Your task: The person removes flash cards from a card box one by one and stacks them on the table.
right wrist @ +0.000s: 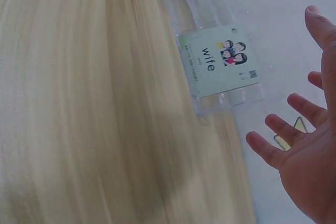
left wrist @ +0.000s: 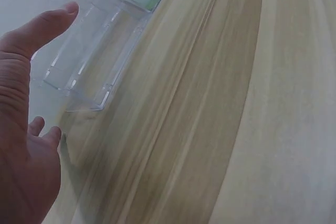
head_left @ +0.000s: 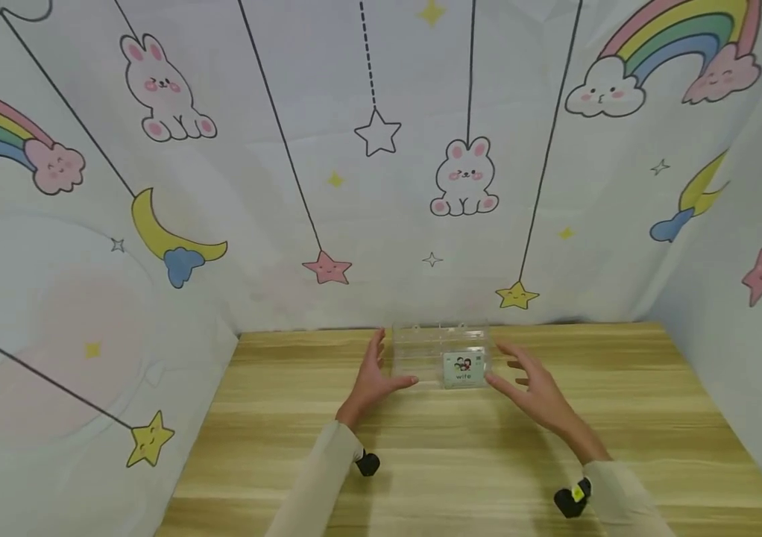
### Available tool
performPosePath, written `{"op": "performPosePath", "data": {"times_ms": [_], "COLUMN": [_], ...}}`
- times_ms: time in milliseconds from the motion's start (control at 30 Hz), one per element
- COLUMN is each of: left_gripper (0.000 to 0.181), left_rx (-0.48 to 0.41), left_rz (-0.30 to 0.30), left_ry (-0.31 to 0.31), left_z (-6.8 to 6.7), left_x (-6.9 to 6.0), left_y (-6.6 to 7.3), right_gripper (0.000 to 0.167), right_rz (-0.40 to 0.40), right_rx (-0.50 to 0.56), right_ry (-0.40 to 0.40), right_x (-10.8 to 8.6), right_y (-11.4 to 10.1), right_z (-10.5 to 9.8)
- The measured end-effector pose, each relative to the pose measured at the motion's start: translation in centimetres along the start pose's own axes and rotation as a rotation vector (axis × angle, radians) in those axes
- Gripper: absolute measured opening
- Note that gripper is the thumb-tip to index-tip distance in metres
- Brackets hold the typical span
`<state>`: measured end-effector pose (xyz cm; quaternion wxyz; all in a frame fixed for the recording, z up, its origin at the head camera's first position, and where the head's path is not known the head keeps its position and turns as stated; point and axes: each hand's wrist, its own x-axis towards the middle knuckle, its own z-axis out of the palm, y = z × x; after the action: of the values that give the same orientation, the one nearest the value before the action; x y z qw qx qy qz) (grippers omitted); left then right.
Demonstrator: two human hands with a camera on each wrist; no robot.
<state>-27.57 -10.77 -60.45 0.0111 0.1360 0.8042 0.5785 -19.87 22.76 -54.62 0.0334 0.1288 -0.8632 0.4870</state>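
A clear plastic rack (head_left: 417,344) stands at the back edge of the wooden table, close to the wall. On its right half leans a pale green picture card (head_left: 464,371) printed with "wife" and a small group of cartoon people. My left hand (head_left: 376,379) is beside the rack's left end, fingers spread and thumb extended, holding nothing. At the other end my right hand (head_left: 534,388) is spread in the same way, its thumb close to the card's right edge. In the right wrist view the right fingers (right wrist: 294,129) stand apart from the rack.
The wooden table (head_left: 448,462) runs from the rack toward me. Behind and at both sides hangs a white cloth (head_left: 408,216) printed with rabbits, stars, moons and rainbows. Dark wrist cameras sit at both cuffs, the right one (head_left: 572,501) bearing a yellow mark.
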Motion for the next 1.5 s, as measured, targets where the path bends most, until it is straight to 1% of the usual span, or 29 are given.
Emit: {"op": "performPosePath", "data": {"times_ms": [133, 300, 400, 500, 667, 833, 967, 1100, 1300, 1500], "left_gripper": [0.124, 0.127, 0.132, 0.137, 0.141, 0.138, 0.136, 0.134, 0.134, 0.136], "left_rx": [0.026, 0.021, 0.036, 0.055, 0.094, 0.100, 0.091, 0.100, 0.116, 0.141], "left_rz": [-0.012, -0.007, -0.009, -0.013, 0.000, 0.005, -0.003, -0.016, 0.000, -0.027], "left_ry": [-0.009, -0.030, -0.047, -0.068, -0.100, -0.116, -0.122, -0.124, -0.124, -0.132], "left_z": [0.6, 1.0, 1.3, 1.5, 1.2, 1.2, 1.2, 1.2, 1.3, 1.3], "left_x": [0.4, 0.9, 1.2, 1.5, 1.7, 1.6, 1.6, 1.4, 1.5, 1.8], "left_y": [-0.6, -0.8, -0.7, -1.1, -1.8, -1.9, -1.7, -1.6, -1.9, -2.1], "right_gripper": [0.067, 0.064, 0.061, 0.058, 0.055, 0.052, 0.047, 0.043, 0.041, 0.039], "right_rz": [0.048, 0.090, 0.080, 0.077, 0.095, 0.074, 0.030, -0.004, -0.009, -0.014], "right_rx": [0.047, 0.081, 0.077, 0.078, 0.078, 0.054, 0.031, -0.006, -0.052, -0.055], "right_ry": [-0.001, 0.004, 0.018, 0.029, 0.018, 0.002, -0.009, -0.026, -0.060, -0.066], "right_x": [-0.5, -0.9, -0.9, -0.7, -0.2, 0.6, 1.4, 1.9, 2.1, 2.3], "right_y": [0.9, 1.6, 1.8, 2.1, 2.3, 2.6, 2.8, 3.1, 3.3, 3.2], "right_z": [0.6, 1.0, 1.0, 1.0, 1.3, 1.4, 1.3, 1.2, 1.1, 1.1]}}
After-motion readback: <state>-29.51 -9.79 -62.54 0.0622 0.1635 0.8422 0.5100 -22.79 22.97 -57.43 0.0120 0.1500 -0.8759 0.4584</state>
